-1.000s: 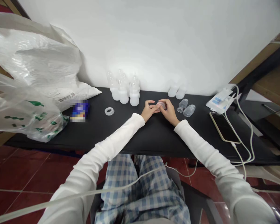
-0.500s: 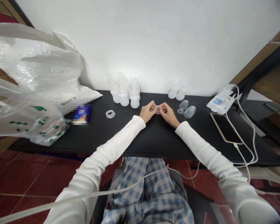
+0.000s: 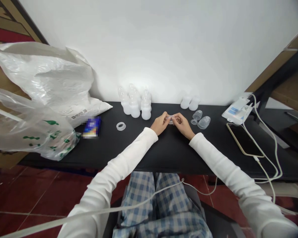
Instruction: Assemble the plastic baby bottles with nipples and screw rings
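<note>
Over the middle of the black table, a small translucent ring [image 3: 171, 118], like a baby bottle collar, is pinched between both hands. My left hand [image 3: 160, 123] grips its left side, and my right hand [image 3: 184, 126] grips the right side, thumbs on the near edge. Fingers partly cover it, so I cannot tell whether a teat sits inside. Right of my hands lie clear dome caps [image 3: 204, 123] and a small clear disc [image 3: 194, 122]. A second loose ring [image 3: 123, 127] rests on the table to the left. Several assembled baby bottles [image 3: 146, 112] stand behind my left hand.
Two white bottle bodies [image 3: 194, 104] stand near the wall. At left are a large white plastic bag [image 3: 62, 76], a clear bag with green print [image 3: 39, 135] and a blue packet [image 3: 92, 125]. A phone [image 3: 244, 138] with cables and a white box [image 3: 235, 110] lie right.
The view has tilted a little, so everything sits slightly lower and further right. Both hands still hold the ring, with fingers slightly shifted around it.
</note>
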The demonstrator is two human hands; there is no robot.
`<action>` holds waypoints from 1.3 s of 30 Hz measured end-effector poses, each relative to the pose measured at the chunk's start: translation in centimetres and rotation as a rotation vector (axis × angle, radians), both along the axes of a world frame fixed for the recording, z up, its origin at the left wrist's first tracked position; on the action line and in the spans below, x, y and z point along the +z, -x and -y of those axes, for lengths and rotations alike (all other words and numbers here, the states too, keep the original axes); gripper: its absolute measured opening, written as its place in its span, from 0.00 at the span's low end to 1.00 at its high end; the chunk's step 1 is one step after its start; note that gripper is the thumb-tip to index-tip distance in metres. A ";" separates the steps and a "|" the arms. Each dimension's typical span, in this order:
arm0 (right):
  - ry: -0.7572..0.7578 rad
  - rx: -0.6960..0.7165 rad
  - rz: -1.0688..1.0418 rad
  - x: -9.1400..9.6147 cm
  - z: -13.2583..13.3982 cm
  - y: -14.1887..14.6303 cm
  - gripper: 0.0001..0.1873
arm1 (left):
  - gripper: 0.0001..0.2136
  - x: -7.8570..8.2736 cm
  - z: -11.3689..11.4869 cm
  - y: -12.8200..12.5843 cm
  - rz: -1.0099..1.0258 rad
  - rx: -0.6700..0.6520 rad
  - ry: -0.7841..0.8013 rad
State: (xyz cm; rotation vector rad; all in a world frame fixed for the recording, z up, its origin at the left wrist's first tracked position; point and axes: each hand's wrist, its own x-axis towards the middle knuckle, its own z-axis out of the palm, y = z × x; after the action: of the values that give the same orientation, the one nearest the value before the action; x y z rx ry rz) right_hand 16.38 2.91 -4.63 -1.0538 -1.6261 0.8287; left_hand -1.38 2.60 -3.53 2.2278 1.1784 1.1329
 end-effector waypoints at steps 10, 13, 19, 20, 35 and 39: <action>0.095 -0.082 -0.081 -0.6 -0.5 -0.2 0.29 | 0.24 11.0 -3.1 2.0 -0.321 0.556 -0.266; 0.097 -0.101 -0.074 -0.3 -0.4 -0.2 0.29 | 0.25 13.3 -5.8 2.2 -0.508 0.624 -0.045; 0.110 -0.101 -0.076 -0.4 -0.4 -0.1 0.27 | 0.15 13.5 -7.8 1.6 -0.692 0.623 0.111; 0.106 -0.104 -0.077 -0.4 -0.3 0.0 0.27 | 0.15 13.5 -8.0 1.6 -0.668 0.609 0.080; 0.021 -0.316 -0.137 0.0 -1.0 -1.7 0.24 | 0.06 13.0 -6.1 0.9 -0.569 0.379 -0.106; 0.013 -0.298 -0.108 0.0 -0.7 -1.4 0.23 | 0.06 12.3 -6.6 1.0 -0.583 0.497 -0.072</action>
State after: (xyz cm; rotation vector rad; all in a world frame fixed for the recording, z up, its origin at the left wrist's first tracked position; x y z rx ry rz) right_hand 17.83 3.63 -4.68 -1.2045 -1.3346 0.6842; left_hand -2.41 9.25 8.80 2.4790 2.0388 0.6856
